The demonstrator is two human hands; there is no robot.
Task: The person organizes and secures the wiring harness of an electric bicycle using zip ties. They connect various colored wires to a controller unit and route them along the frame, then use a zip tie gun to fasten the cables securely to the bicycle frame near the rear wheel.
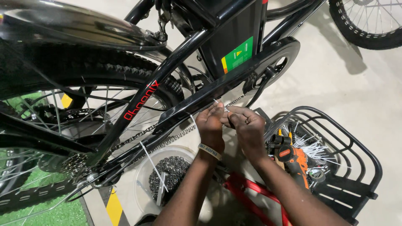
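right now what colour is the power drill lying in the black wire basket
Orange and black power drill in the black wire basket, seen in the head view.

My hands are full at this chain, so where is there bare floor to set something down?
Bare floor lies right of the bicycle frame, between the wire basket and the other wheel. It is crowded below your left hand and right hand: tub of chain, red stand, orange drill in the basket.

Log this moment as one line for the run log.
left hand: pinching white zip tie at chain guard | right hand: fingers on same tie | nearby: bucket, basket, drill
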